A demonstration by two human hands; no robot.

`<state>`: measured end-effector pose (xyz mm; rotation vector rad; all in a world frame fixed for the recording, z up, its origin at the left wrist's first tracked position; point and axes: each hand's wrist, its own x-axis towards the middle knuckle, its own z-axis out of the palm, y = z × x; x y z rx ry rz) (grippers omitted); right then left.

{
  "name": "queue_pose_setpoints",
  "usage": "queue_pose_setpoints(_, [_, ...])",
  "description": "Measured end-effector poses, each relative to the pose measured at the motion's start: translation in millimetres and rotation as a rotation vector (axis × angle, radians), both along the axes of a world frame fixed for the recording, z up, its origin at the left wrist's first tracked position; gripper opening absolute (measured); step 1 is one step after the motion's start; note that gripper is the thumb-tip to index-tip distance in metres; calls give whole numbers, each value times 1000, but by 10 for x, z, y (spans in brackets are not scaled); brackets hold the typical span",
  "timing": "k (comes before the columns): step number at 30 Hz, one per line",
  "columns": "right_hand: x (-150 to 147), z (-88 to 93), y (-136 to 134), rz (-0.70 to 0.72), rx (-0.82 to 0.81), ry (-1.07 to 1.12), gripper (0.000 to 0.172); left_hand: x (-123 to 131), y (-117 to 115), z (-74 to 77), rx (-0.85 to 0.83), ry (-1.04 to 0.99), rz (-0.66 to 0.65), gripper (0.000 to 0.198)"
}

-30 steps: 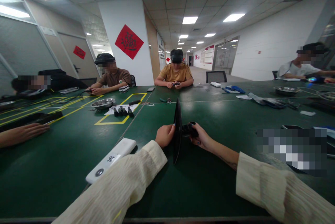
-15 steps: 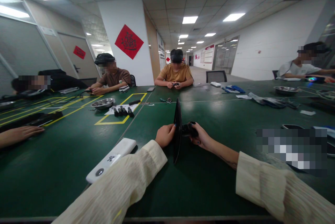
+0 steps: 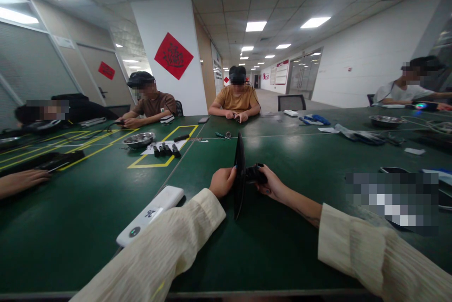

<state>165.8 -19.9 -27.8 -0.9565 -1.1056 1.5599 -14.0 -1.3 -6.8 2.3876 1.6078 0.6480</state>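
A thin black panel stands on edge before me, seen almost side-on. My left hand is closed on its left side, the thumb pressed to the flat face. On the panel's right side a chunky black part juts out, touching the panel; I cannot tell its exact kind or whether it is fixed on. My right hand is closed around this part, fingers partly hidden behind it. Left of my left forearm lies a white power bank with a number label and a small green light.
On the green table are a metal bowl, several black cylindrical parts on paper, pliers, gloves and another bowl. A co-worker's hand rests at left. Several people sit around the table.
My hands and the black panel hold nearly the same position. The person opposite has shifted their hands, and the co-worker's hand at left has drawn back a little leftward.
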Motion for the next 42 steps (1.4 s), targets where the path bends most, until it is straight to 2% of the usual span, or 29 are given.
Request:
queue_pose_setpoints(17, [21, -22, 1, 11, 20, 10, 28, -32, -7, -11, 69, 62, -10, 44])
queue_pose_setpoints(25, [16, -22, 11, 19, 20, 8, 26, -16, -2, -17, 64, 16, -3, 47])
queue_pose_setpoints(34, [14, -27, 16, 11, 21, 3, 29, -12, -23, 6, 33, -54, 26, 36])
queue_pose_setpoints(42, [30, -62, 34, 30, 29, 10, 27, -14, -11, 0, 36, -7, 19, 42])
